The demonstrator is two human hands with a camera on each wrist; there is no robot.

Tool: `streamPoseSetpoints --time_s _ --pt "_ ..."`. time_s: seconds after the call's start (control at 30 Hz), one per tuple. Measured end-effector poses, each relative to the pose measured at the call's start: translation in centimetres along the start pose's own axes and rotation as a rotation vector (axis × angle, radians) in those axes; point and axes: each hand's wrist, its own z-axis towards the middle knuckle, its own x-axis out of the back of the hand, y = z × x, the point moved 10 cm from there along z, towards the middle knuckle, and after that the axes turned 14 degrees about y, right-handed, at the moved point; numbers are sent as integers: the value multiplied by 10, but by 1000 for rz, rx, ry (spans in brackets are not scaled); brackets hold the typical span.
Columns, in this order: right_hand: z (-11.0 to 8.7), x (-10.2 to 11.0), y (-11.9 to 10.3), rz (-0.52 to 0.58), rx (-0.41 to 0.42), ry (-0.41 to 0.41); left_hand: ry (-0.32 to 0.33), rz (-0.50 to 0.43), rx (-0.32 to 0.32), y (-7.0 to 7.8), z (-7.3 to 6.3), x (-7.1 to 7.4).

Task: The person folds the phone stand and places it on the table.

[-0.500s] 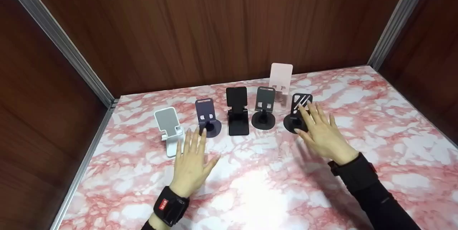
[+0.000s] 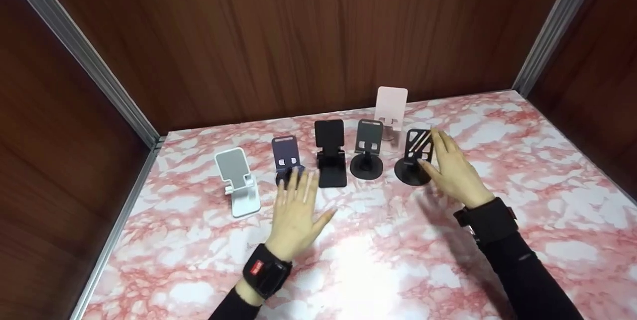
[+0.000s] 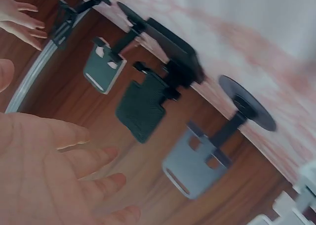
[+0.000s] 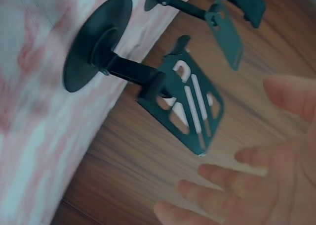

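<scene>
In the head view my left hand (image 2: 294, 220) hovers palm down, its fingers straight, over the base of a dark purple phone stand (image 2: 285, 152). The left wrist view shows a gap between that hand (image 3: 54, 170) and the purple stand (image 3: 195, 160). My right hand (image 2: 459, 176) is held with extended fingers beside a black phone stand with slanted slots (image 2: 417, 147). A gap separates the slotted stand (image 4: 192, 106) from the right hand (image 4: 256, 185) in the right wrist view. Neither hand holds anything.
A white phone stand (image 2: 241, 180) stands at the left. Between the hands are a black square-based stand (image 2: 331, 160) and a dark grey round-based stand (image 2: 369, 137), with a pink stand (image 2: 391, 103) behind. Wooden panels (image 2: 318, 36) border the marbled table (image 2: 189, 255).
My left hand has moved right, from near the white stand to in front of the purple one. My right hand has shifted slightly right, uncovering more of the slotted stand.
</scene>
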Motion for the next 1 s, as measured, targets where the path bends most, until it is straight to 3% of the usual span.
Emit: streamPoseSetpoints --time_s 0.17,0.27,0.4,0.6,1.0 --pt "12 2 20 96 4 194 -21 1 -14 12 9 -15" --pt "17 7 21 134 -11 261 -33 -10 -5 15 15 -25" --pt "23 8 18 188 -91 243 -63 -25 24 16 23 -36" --pt "32 -1 32 233 -205 206 -121 -69 67 18 31 -49" --pt "40 -11 52 539 -325 117 -224 -160 92 20 39 -59"
